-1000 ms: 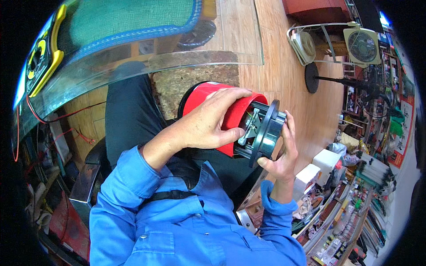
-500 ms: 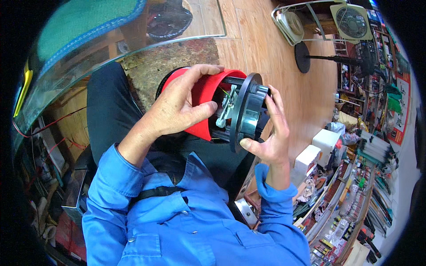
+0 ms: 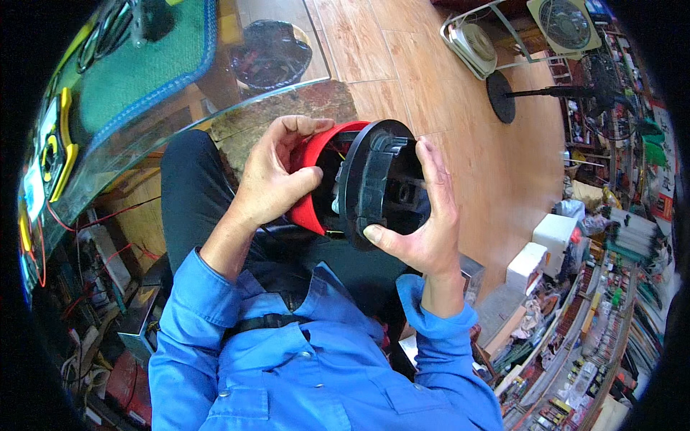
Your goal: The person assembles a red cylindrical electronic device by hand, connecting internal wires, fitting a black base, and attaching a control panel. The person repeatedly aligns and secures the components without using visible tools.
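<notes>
Above my lap I hold a red curved housing (image 3: 307, 213) and a black round appliance part (image 3: 374, 190). My left hand (image 3: 272, 176) wraps the red housing, its thumb over the rim and its fingers on the far side. My right hand (image 3: 433, 226) grips the black part from the right, thumb at its lower edge and fingers at the upper right. The round face, with a raised moulded section, is tilted toward me. Between the two pieces a gap shows a thin yellow wire and pale parts inside. How far the black part sits in the housing is hidden.
A glass tabletop (image 3: 237, 108) with a green mat (image 3: 162, 90) lies at the far left, yellow-edged tools on it. Fans (image 3: 563, 27) stand at the far right. White boxes (image 3: 526, 264) and crowded trays of small parts (image 3: 568, 366) line the right side.
The black part has turned, so its round face now points more toward me. My right hand has shifted with it. The view has swung slightly left, showing more of the mat.
</notes>
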Available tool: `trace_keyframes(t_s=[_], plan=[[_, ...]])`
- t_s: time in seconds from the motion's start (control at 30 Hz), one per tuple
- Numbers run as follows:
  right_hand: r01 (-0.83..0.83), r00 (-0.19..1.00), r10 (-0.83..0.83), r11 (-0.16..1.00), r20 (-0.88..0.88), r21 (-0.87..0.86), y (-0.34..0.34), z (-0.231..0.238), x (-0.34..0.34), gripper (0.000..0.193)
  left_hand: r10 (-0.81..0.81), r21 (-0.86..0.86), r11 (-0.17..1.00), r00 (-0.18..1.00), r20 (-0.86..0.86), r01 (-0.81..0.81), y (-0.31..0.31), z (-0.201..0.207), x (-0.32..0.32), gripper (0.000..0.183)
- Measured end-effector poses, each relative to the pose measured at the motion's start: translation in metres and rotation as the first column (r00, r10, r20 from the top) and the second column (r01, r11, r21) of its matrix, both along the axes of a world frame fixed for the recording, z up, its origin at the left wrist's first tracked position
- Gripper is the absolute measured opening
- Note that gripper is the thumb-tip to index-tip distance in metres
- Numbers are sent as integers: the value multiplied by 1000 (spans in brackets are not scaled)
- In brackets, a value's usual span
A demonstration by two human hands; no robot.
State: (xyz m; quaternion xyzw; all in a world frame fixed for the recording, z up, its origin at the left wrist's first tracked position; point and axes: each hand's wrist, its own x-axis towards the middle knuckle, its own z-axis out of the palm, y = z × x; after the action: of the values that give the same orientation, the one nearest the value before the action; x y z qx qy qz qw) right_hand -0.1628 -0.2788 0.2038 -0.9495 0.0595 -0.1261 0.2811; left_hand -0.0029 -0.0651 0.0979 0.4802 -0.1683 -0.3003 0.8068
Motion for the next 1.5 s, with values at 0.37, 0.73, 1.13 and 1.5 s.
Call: trace_keyframes(t_s=[0.37,0.73,1.13,1.5], plan=[[-98,995,100,991,18,-91,44,3,15,133,92,2,996,995,39,-93,44,-28,-11,45],[-124,992,122,981,-23,-148,54,11,23,129,93,220,958,927,364,-183,49,-26,-14,43],[-130,990,121,981,-73,-142,64,19,36,124,154,139,969,938,309,-205,54,-40,-14,35],[-117,993,117,993,11,-23,60,8,20,72,183,108,972,957,224,-211,54,-44,-20,30]])
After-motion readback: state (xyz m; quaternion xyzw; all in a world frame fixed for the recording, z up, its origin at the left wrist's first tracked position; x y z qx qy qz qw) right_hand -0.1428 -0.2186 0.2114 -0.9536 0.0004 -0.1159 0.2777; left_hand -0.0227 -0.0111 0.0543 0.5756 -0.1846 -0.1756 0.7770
